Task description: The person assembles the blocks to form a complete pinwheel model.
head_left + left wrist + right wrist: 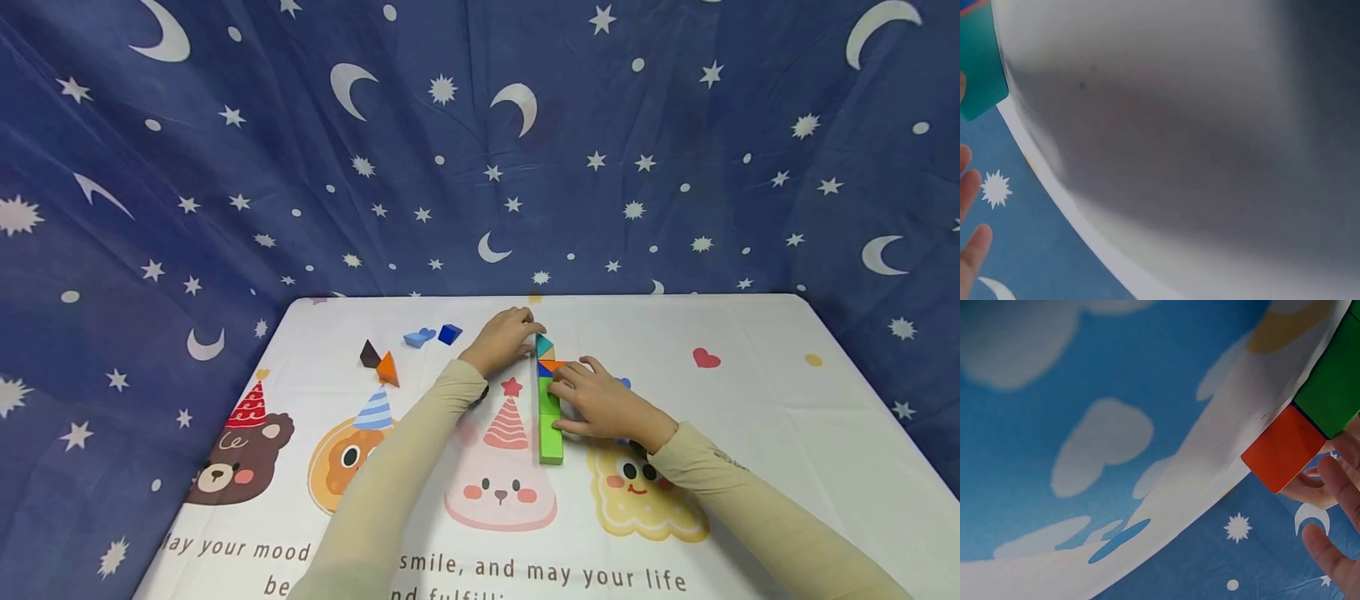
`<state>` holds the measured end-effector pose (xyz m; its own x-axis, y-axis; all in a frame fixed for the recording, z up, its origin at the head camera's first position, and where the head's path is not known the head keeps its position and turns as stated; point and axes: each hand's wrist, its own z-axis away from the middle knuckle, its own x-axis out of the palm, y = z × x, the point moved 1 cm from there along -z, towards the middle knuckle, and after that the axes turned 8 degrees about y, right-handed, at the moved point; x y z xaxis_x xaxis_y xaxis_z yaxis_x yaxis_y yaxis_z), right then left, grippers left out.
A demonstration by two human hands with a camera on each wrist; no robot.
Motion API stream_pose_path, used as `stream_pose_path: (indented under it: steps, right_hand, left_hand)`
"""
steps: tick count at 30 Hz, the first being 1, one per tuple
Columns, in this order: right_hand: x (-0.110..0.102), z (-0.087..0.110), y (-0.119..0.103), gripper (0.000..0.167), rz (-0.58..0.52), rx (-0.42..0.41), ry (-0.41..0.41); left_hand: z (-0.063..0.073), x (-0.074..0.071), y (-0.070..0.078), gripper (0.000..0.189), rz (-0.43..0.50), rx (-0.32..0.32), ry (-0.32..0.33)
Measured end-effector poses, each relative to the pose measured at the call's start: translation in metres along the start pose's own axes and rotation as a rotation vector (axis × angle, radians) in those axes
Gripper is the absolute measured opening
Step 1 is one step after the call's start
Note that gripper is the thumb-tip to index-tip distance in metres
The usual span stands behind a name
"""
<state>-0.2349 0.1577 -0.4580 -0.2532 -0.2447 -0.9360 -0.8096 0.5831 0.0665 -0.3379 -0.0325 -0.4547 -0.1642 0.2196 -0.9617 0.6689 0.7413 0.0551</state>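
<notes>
A row of coloured blocks lies lengthwise on the white tablecloth in the head view. Two green blocks (551,437) form its near part, followed by an orange-and-blue pair of triangles (547,369). At the far end sits a teal triangle block (543,344) with a tan piece against it. My left hand (504,340) reaches to the teal block, fingertips at its far end and left side. Along the right side, my right hand (603,400) touches the green and orange blocks with spread fingers. The right wrist view shows the orange block (1285,449) beside those fingers; its hand hides part of the row.
Left of the row lie loose blocks: a dark one (369,354), an orange one (387,369), a light blue one (415,340) and a dark blue one (450,334). A blue star-patterned curtain (420,192) hangs behind the table (765,417), whose cloth carries printed cartoon figures.
</notes>
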Motion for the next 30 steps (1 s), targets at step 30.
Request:
stream_pose_path:
  steps: [30]
  right_hand:
    - [0.003,0.000,0.001,0.048,-0.001,-0.006,0.015]
  left_hand:
    - [0.083,-0.037,-0.077,0.040,-0.201,-0.383,0.099]
